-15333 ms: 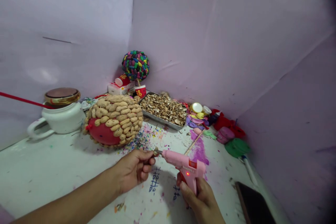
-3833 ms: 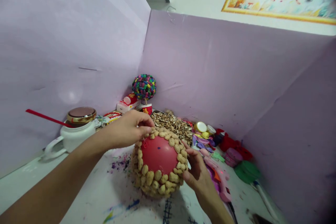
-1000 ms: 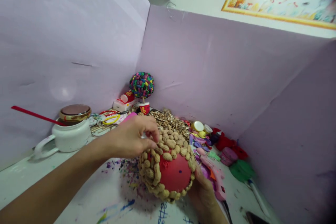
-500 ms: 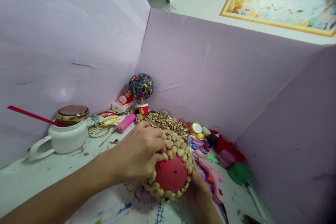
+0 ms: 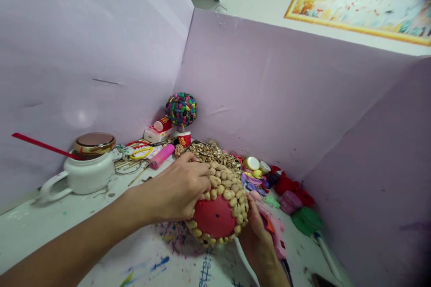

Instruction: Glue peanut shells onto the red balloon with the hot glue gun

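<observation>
Red balloon (image 5: 214, 216), largely clad in peanut shells (image 5: 226, 187), sits low over the paint-stained table (image 5: 67, 224), between your two hands. Your left hand (image 5: 182, 188) lies over the upper left of the ball, fingers curled and pressed onto the shell rows near the bare red patch; whether a loose shell sits under the fingertips cannot be told. Your right hand (image 5: 257, 237) cups the ball from the lower right, palm against the shell rim, fingers mostly hidden behind it.

Findings on method: hold pressure steady on the row under your left fingers until it feels set, and press square to the surface so a shell does not slide sideways. Keep the right hand as a cradle only; squeezing hard may crack shells or distort the balloon. The uncovered patch faces you, so turn the ball no further than needed.

Noted nearby: the pink glue gun (image 5: 274, 233) lies just beside your right hand, partly behind it; mind its nozzle. A tray of shells (image 5: 210, 154) stands behind the ball, a white jug (image 5: 84, 175) well to the left, and a multicoloured ball ornament (image 5: 181, 109) sits in the corner.
</observation>
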### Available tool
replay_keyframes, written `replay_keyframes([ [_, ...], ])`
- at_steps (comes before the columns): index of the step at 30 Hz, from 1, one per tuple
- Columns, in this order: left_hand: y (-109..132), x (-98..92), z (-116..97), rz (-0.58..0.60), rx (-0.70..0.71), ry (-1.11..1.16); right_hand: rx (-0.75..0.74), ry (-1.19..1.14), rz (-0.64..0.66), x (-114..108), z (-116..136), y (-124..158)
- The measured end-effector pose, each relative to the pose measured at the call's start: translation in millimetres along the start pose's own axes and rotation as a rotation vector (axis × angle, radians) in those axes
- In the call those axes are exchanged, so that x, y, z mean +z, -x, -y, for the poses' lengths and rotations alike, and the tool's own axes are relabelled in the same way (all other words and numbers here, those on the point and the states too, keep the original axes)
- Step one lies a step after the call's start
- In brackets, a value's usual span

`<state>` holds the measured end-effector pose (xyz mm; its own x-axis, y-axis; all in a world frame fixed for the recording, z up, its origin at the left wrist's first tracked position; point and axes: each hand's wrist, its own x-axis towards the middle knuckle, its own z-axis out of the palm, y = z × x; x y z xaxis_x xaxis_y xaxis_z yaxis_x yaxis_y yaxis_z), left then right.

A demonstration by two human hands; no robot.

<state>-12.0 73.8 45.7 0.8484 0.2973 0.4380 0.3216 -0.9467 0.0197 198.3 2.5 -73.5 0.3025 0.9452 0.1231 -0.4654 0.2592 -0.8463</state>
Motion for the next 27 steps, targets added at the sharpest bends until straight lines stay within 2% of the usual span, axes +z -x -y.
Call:
replay_keyframes([
  [5, 0, 1.5, -3, 0.000, 0.077, -0.073, -0.038, 0.170, -0.003, 0, 8, -1],
  [11, 0, 5.2, -5, -0.014, 0.051, -0.105, -0.023, 0.344, 0.025, 4, 16, -1],
  [27, 2, -2.4, -10, -0.006, -0.065, -0.173, -0.015, 0.289, 0.028, 5, 19, -1],
])
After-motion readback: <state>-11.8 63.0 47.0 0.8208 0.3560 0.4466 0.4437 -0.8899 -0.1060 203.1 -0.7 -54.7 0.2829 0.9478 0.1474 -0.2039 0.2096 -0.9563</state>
